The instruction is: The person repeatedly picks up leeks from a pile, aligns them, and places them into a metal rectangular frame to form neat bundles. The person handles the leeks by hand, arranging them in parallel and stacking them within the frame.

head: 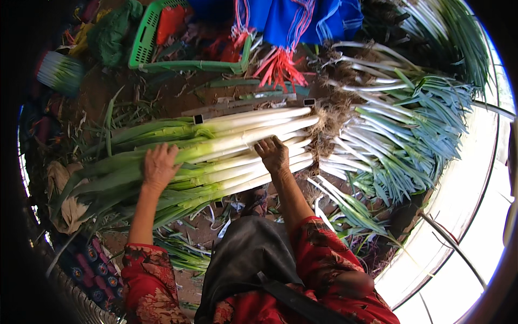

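A row of large leeks or Welsh onions (243, 137) lies across a low metal frame (309, 102), white stems and roots to the right, green leaves to the left. My left hand (160, 165) rests with spread fingers on the pale green part of the stalks. My right hand (273, 153) lies over the white stems nearer the roots, its fingers slightly bent; whether it grips a stem cannot be told. Dark soil marks its fingers. The frame's square tube ends show at the stalks' upper and lower edges.
Piles of similar stalks (429, 117) lie at the right, roots towards me. A green plastic crate (190, 67) stands at the upper left, beside a blue cloth (275, 24) with red ties (281, 67). A beige cloth (66, 194) lies at the left, under leaf tips. Loose leaves litter the soil.
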Available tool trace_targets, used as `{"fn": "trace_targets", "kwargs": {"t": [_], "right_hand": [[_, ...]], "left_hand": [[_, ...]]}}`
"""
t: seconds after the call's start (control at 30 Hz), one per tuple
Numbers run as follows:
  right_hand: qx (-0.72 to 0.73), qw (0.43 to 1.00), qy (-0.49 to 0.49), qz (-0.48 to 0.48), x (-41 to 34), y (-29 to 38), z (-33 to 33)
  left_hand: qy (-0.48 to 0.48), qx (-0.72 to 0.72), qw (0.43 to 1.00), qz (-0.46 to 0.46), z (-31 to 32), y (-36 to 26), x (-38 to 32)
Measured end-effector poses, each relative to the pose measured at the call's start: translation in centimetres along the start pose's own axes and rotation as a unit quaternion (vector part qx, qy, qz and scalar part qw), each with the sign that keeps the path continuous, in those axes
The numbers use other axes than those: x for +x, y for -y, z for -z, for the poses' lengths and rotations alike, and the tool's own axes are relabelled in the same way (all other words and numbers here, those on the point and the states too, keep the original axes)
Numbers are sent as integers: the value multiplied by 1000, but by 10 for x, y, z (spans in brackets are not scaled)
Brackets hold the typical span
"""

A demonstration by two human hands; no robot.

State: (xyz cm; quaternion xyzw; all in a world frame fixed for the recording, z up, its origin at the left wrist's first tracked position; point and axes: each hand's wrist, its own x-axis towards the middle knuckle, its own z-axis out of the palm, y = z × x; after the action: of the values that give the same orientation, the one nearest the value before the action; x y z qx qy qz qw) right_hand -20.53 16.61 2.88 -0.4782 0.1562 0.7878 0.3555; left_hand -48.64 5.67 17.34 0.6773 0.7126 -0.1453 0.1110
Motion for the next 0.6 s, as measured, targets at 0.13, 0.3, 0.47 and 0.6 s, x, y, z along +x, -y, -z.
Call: {"fn": "trace_targets", "kwargs": {"t": [0.13, 0.3, 0.47, 0.6], "right_hand": [[-276, 959, -5, 57, -20, 3, -7], [-733, 446, -87, 506, -35, 36, -24], [-810, 392, 23, 436, -5, 22, -16], [-754, 401, 60, 518, 8, 6, 19]], "left_hand": [[13, 13, 1000, 1, 8, 3, -17], [55, 0, 998, 11, 13, -1, -13], [8, 32, 998, -46, 18, -4, -26], [17, 41, 998, -47, 11, -6, -43]]}}
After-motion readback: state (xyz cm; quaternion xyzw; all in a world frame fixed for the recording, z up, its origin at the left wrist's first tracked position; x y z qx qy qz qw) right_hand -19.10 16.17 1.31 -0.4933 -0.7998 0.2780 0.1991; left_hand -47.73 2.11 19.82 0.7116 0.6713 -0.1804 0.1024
